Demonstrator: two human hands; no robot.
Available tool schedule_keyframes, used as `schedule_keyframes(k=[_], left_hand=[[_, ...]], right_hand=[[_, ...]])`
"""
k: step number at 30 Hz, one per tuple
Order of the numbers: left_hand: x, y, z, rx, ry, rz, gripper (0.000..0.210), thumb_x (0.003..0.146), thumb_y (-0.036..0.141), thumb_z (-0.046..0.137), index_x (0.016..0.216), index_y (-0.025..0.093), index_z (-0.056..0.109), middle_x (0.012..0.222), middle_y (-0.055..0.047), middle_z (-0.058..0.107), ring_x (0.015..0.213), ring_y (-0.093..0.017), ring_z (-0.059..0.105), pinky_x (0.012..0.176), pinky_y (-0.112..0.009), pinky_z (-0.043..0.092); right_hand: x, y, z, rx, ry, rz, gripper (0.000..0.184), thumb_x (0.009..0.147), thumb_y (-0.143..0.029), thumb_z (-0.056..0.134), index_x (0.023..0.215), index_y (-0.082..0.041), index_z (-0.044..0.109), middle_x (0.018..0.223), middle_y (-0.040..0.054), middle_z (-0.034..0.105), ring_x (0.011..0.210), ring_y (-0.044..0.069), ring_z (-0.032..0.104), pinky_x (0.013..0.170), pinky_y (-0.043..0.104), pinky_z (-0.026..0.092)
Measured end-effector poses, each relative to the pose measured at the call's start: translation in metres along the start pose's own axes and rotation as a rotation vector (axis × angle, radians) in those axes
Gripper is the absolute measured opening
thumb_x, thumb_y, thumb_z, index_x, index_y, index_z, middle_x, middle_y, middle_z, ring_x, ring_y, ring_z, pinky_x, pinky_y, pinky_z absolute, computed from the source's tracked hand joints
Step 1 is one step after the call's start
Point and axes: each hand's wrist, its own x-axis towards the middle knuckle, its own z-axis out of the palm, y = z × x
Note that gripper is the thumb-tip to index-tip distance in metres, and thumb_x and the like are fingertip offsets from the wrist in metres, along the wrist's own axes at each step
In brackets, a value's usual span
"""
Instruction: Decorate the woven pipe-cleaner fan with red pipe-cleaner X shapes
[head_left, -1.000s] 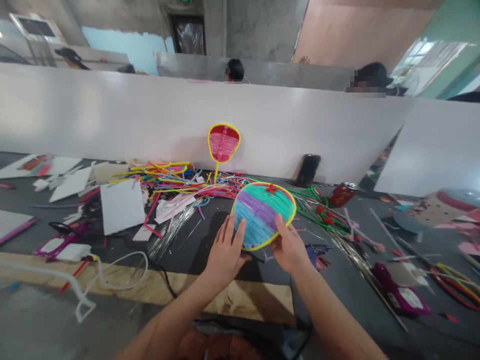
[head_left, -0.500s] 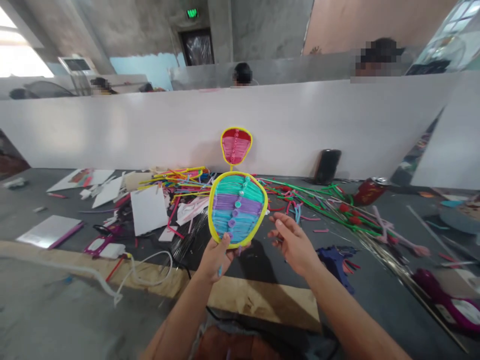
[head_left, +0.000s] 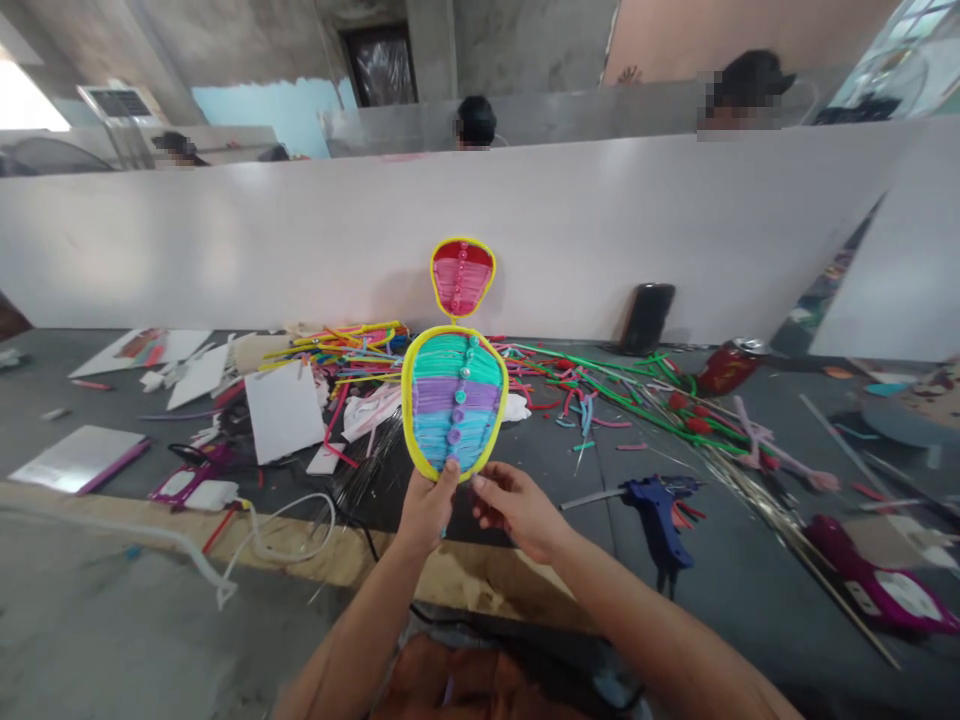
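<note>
A pipe-cleaner craft panel (head_left: 437,392) stands upright in front of me, striped green, purple and blue inside a yellow rim, with a line of beads or buttons down it. Above its top edge rises a smaller red and pink panel (head_left: 471,285), also yellow-rimmed and apparently joined by a short yellow stem. My left hand (head_left: 426,508) grips the large panel at its bottom edge, thumb on the front. Close by the lower right rim is my right hand (head_left: 519,508), its fingers curled in and thumb against forefinger. Whatever lies between those fingertips, if anything, is too small to make out.
Coloured pipe cleaners (head_left: 337,345) lie heaped behind the panel. On the right are a blue glue gun (head_left: 660,520), a red can (head_left: 731,367) and a black phone (head_left: 647,318). White cards (head_left: 285,412) lie left. A white partition (head_left: 300,240) separates other people's heads beyond.
My right hand has moved left, from apart to the panel's lower right rim, its fingers closing. The glue gun, partly hidden by my arm before, now shows. The view has shifted slightly.
</note>
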Motion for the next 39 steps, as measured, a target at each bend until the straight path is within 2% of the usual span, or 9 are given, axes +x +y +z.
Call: schedule_keyframes(k=[3, 9, 13, 18, 26, 29, 33, 36, 39], left_hand=[[0.0, 0.003, 0.001, -0.051, -0.02, 0.02, 0.037, 0.068, 0.033, 0.076, 0.1, 0.017, 0.064, 0.083, -0.004, 0.072, 0.076, -0.019, 0.068, 0.068, -0.029, 0.055], [0.006, 0.014, -0.001, -0.276, 0.022, -0.073, 0.038, 0.077, 0.03, 0.069, 0.113, 0.019, 0.059, 0.092, -0.006, 0.074, 0.088, -0.022, 0.069, 0.081, -0.035, 0.055], [0.008, 0.017, -0.003, -0.356, 0.024, -0.161, 0.028, 0.086, 0.029, 0.058, 0.113, 0.02, 0.06, 0.095, -0.007, 0.074, 0.088, -0.02, 0.069, 0.082, -0.035, 0.055], [0.004, 0.012, 0.002, -0.209, 0.04, -0.118, 0.027, 0.076, 0.034, 0.07, 0.097, 0.019, 0.063, 0.077, -0.002, 0.073, 0.073, -0.017, 0.069, 0.065, -0.026, 0.056], [-0.002, 0.001, 0.0, -0.024, 0.07, -0.086, 0.04, 0.062, 0.047, 0.077, 0.078, 0.014, 0.061, 0.05, 0.005, 0.059, 0.033, -0.007, 0.049, 0.034, -0.017, 0.038], [0.0, 0.006, 0.001, -0.049, 0.061, -0.077, 0.042, 0.065, 0.051, 0.073, 0.08, 0.015, 0.061, 0.057, 0.001, 0.065, 0.042, -0.01, 0.056, 0.044, -0.022, 0.047], [0.004, 0.014, 0.001, -0.125, 0.018, -0.067, 0.041, 0.066, 0.049, 0.074, 0.089, 0.018, 0.061, 0.079, -0.004, 0.072, 0.076, -0.02, 0.068, 0.073, -0.035, 0.055], [0.007, 0.017, -0.005, -0.181, -0.027, -0.119, 0.036, 0.07, 0.042, 0.073, 0.094, 0.018, 0.062, 0.088, -0.005, 0.073, 0.085, -0.022, 0.068, 0.08, -0.041, 0.054], [0.008, 0.018, -0.013, -0.24, -0.059, -0.189, 0.033, 0.077, 0.039, 0.068, 0.099, 0.016, 0.062, 0.095, -0.007, 0.072, 0.087, -0.022, 0.067, 0.081, -0.041, 0.054]], right_hand=[[-0.001, -0.001, 0.001, -0.058, -0.03, 0.009, 0.04, 0.062, -0.048, 0.077, 0.07, -0.015, 0.056, 0.061, -0.0033, 0.057, 0.048, 0.005, 0.048, 0.043, 0.017, 0.038], [-0.015, -0.018, -0.008, -0.222, -0.143, 0.086, 0.038, 0.066, -0.048, 0.073, 0.07, -0.016, 0.055, 0.06, -0.004, 0.057, 0.049, 0.005, 0.049, 0.044, 0.016, 0.037], [-0.015, -0.022, -0.014, -0.254, -0.064, 0.063, 0.036, 0.07, -0.049, 0.07, 0.073, -0.017, 0.054, 0.067, -0.003, 0.058, 0.053, 0.006, 0.053, 0.047, 0.017, 0.041], [-0.006, -0.016, -0.008, -0.109, -0.028, 0.05, 0.044, 0.068, -0.051, 0.072, 0.094, -0.02, 0.055, 0.091, 0.0001, 0.06, 0.063, 0.008, 0.059, 0.051, 0.021, 0.048], [0.005, 0.002, 0.013, 0.055, -0.104, 0.096, 0.039, 0.059, -0.044, 0.08, 0.073, -0.014, 0.06, 0.061, -0.0039, 0.057, 0.047, 0.004, 0.049, 0.044, 0.015, 0.039], [-0.002, 0.0, 0.008, 0.006, -0.16, 0.108, 0.037, 0.063, -0.045, 0.078, 0.07, -0.014, 0.059, 0.061, -0.0036, 0.057, 0.046, 0.003, 0.048, 0.042, 0.015, 0.038], [-0.028, -0.016, -0.012, -0.192, -0.408, 0.195, 0.034, 0.068, -0.044, 0.075, 0.072, -0.013, 0.061, 0.066, 0.0001, 0.063, 0.05, 0.006, 0.053, 0.046, 0.017, 0.043], [-0.049, -0.031, -0.032, -0.24, -0.541, 0.257, 0.032, 0.069, -0.042, 0.074, 0.073, -0.013, 0.063, 0.065, 0.0014, 0.064, 0.053, 0.008, 0.056, 0.047, 0.018, 0.043], [-0.058, -0.042, -0.05, -0.114, -0.368, 0.149, 0.029, 0.074, -0.042, 0.071, 0.072, -0.014, 0.063, 0.066, 0.0018, 0.064, 0.051, 0.008, 0.055, 0.047, 0.019, 0.042]])
